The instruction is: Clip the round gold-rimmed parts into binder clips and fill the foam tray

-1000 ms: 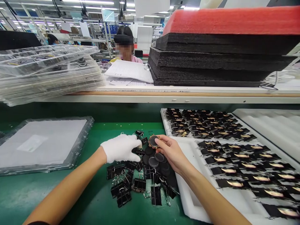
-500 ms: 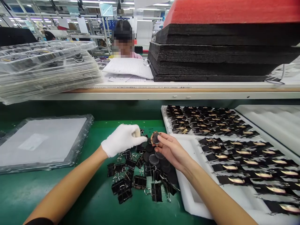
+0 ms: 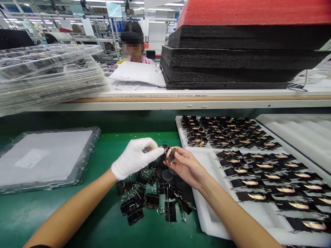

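Above the middle of the green workbench [image 3: 108, 230], the white-gloved left hand [image 3: 138, 155] is pinching what looks like a black binder clip [image 3: 166, 147] between thumb and fingers. Directly beside it, the bare right hand [image 3: 189, 168] is gripping a round, gold-rimmed watch case [image 3: 170, 155] with its fingertips; whether the clip is touching the case, I cannot tell. Under both hands, black round discs [image 3: 167, 175] are lying in a heap, and loose binder clips [image 3: 152, 200] are spreading around their near and left sides. To the right, a white foam tray [image 3: 203, 206] is carrying rows of binder clips with gold-coloured parts [image 3: 272, 177]. Well to the left, a clear plastic tray [image 3: 96, 139] is resting flat, a white sheet [image 3: 62, 148] showing on top. Farther back, a shelf [image 3: 155, 106] is supporting stacked clear blister trays [image 3: 51, 88], paper sheets [image 3: 138, 73] and black foam sheets [image 3: 219, 62] with red foam [image 3: 253, 13] lying over them. Behind the papers, a co-worker [image 3: 132, 30] is facing this way.
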`<state>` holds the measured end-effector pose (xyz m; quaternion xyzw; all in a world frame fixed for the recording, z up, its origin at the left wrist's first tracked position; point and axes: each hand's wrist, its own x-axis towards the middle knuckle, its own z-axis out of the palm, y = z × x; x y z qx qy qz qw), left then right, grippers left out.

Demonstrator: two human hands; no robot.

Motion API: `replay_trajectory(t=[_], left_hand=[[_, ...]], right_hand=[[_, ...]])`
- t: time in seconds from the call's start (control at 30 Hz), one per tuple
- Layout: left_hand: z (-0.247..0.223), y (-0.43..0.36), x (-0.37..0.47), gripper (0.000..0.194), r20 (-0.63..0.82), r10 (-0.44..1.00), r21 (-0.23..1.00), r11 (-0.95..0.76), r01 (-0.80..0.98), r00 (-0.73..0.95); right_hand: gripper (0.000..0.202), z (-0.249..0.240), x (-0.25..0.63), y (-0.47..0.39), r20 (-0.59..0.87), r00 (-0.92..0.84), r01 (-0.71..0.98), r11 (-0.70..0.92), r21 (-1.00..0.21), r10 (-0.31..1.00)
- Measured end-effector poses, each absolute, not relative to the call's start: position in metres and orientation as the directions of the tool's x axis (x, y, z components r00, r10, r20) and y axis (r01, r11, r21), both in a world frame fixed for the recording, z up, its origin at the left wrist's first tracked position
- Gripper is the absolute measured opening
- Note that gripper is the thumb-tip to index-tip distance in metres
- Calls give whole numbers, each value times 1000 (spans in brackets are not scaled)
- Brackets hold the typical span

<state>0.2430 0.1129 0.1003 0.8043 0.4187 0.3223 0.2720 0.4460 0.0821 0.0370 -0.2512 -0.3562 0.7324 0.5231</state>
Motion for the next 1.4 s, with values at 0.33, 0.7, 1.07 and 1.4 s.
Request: replay_trajectory(t=[0.33, 0.7, 1.07, 1.4], left_hand=[[119, 107, 241, 47, 81, 862, 444, -480, 756, 500], [115, 112, 241, 57, -25, 891, 441, -396, 805, 453], [116, 114, 240, 61, -160, 841, 575, -346, 742, 516], [119, 117, 239, 59, -317, 821, 561, -240, 792, 474]], right_hand=[[34, 30, 445, 79, -21, -326, -425, -167, -889, 945], [36, 38, 446, 76, -8, -204, -430, -97, -897, 979], [32, 37, 446, 74, 75, -226, -403, -23, -915, 971], [29, 33, 446, 81, 115, -269, -473, -27, -881, 956]])
